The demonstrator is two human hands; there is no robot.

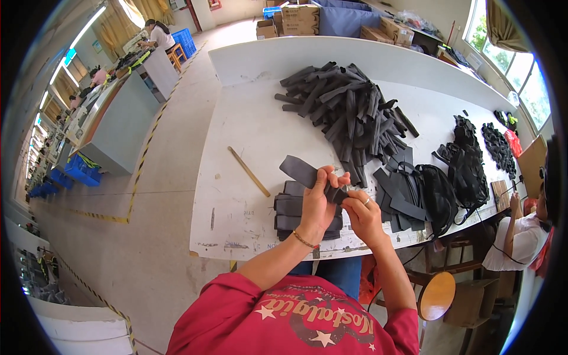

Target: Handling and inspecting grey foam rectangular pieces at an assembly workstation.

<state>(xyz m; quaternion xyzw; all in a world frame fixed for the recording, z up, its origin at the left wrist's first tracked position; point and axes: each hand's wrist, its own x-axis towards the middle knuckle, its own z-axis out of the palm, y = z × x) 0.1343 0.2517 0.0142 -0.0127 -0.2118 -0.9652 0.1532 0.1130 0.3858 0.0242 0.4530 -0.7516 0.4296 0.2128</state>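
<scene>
Between both hands is a dark grey fabric strip (299, 170), held above the near part of the white table (236, 204). My left hand (319, 202) is closed round its middle, and one flat end sticks out to the upper left. With fingers pinched, my right hand (362, 214) grips the other end, which the fingers partly hide. Under my left hand and wrist lies a neat stack of dark fabric pieces (289, 206). Flat dark strips (393, 195) are spread just right of my right hand. A large heap of rolled or folded dark strips (349, 100) lies beyond both hands.
Left of the stack lies a thin wooden stick (249, 171). Black bags (438, 198) and more dark pieces (500, 148) cover the right side. A raised white panel (355, 50) edges the far side. At right sits another person (520, 236), near a round stool (436, 296).
</scene>
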